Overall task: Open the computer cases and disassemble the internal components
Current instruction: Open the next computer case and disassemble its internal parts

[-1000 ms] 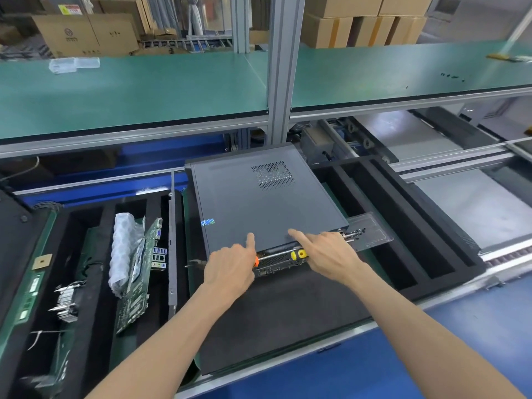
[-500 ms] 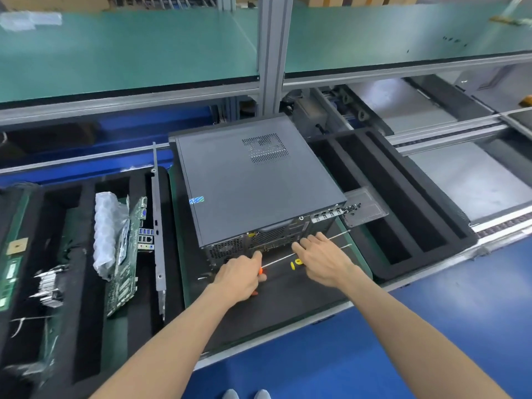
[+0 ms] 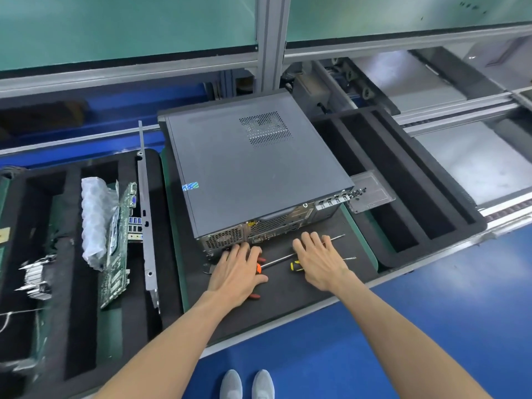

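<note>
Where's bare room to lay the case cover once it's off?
The long slots of the foam tray right of the computer case look bare. The mat in front is crowded with screwdrivers, pliers and both hands. The left tray holds boards.

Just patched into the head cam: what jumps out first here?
The closed grey computer case sits mid-frame on the black foam mat, rear ports facing the person. The left hand and right hand lie open just before it, over the screwdrivers. A bare motherboard stands in the left foam tray.

computer case (image 3: 253, 174) centre of mat (image 3: 288, 300) | screwdrivers (image 3: 296, 264) before it | motherboard (image 3: 119, 246) left
</note>
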{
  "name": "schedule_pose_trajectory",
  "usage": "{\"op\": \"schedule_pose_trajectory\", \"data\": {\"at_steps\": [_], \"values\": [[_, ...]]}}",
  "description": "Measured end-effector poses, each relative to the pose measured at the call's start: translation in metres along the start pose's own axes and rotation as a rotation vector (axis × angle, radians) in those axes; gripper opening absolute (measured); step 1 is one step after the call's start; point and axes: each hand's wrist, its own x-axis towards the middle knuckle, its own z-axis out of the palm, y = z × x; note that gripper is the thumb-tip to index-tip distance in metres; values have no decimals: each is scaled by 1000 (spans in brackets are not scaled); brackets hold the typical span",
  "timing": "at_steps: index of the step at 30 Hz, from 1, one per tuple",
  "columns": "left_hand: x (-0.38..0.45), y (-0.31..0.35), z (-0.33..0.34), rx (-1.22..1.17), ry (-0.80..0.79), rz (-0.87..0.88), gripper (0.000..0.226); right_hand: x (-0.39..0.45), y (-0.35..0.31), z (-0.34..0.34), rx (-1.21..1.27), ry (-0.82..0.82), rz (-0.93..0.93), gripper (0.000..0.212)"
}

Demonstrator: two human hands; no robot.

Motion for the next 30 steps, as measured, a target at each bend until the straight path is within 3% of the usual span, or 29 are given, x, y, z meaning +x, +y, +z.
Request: {"op": "schedule_pose_trajectory", "data": {"at_steps": [7, 11, 16, 19, 24, 30], "values": [[-3, 1, -5, 110, 83, 82, 59, -2, -5, -12, 73, -6, -36, 51], [-4, 4, -9, 135, 154, 139, 39, -2, -9, -18, 208, -28, -4, 41], [-4, 17, -14, 82, 143, 127, 35, 3, -14, -25, 320, -17, 43, 24], [-2, 28, -18, -113, 137, 73, 31, 1, -15, -31, 411, 29, 98, 25], [8, 48, -32, -646, 60, -93, 22, -8, -12, -42, 627, 177, 181, 11], [15, 74, -43, -950, -178, -231, 20, -14, -1, -65, 1004, 393, 265, 37]]}}
